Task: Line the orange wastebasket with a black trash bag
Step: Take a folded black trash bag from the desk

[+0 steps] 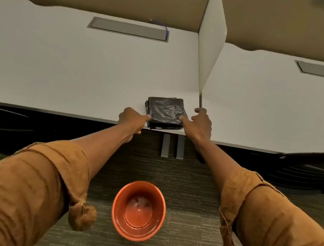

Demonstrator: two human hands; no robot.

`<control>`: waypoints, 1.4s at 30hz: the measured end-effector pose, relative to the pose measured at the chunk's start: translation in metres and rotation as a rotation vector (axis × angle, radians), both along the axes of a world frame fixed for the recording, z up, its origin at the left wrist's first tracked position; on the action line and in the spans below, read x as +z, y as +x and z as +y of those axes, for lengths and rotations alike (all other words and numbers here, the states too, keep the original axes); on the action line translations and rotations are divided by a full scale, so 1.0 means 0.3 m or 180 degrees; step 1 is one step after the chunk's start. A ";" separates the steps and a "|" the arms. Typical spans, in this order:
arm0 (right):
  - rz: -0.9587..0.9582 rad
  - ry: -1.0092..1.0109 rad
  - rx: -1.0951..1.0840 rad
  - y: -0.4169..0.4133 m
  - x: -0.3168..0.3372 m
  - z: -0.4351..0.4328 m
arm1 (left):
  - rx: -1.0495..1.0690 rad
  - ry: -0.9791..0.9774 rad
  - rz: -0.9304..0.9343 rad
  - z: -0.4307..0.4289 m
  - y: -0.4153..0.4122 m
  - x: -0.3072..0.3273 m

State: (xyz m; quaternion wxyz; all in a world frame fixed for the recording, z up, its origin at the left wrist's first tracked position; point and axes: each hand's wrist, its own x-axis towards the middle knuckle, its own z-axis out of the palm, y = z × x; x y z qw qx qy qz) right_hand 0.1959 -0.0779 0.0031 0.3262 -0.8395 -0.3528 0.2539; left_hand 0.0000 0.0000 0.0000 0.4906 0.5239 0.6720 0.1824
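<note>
- The left hand (131,116) is reaching in from the left, forefinger pointing out and touching the left edge of the folded black trash bag (165,113); its grip is mostly curled, holding nothing yet.
- The bag is lying flat at the very front edge of the white surface (60,67), one corner even hanging a bit over the lip. It's a roughly square folded wad, so no real long axis to worry about, and it's sitting right between the two hands.
- The right hand (200,124) is coming in from the right with its fingers spread, one fingertip resting on the bag's right corner, nothing pinched. Both hands look about equally near, I'd say.
- A white divider panel (209,52) is standing just behind that hand (close, but not really blocking).
- The orange wastebasket (138,211) is waiting on the carpet below, empty and unlined, well apart from the bag, so the lift has to come back toward the body.
</note>
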 end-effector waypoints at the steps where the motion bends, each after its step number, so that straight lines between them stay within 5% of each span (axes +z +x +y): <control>1: -0.0020 -0.0021 0.0002 0.005 -0.027 0.014 | -0.0018 -0.0026 0.0049 0.008 0.012 -0.018; 9: -0.0072 -0.0106 0.0030 -0.011 -0.186 0.110 | 0.0119 0.0458 0.0015 0.064 0.053 -0.176; 16: 0.0355 0.0409 -0.0614 -0.036 -0.186 0.105 | 0.0135 0.0710 0.0203 0.070 0.047 -0.176; 20: 0.0655 0.0816 -0.0653 -0.062 -0.101 0.079 | 0.0123 0.0844 -0.0198 0.061 0.017 -0.093; 32: 0.1704 0.1466 -0.0686 -0.238 0.182 -0.144 | 0.0799 -0.0255 -0.1716 -0.140 -0.168 0.176; 42: 0.2129 0.1559 -0.0870 -0.431 0.350 -0.447 | 0.0945 -0.0397 -0.2116 -0.438 -0.381 0.421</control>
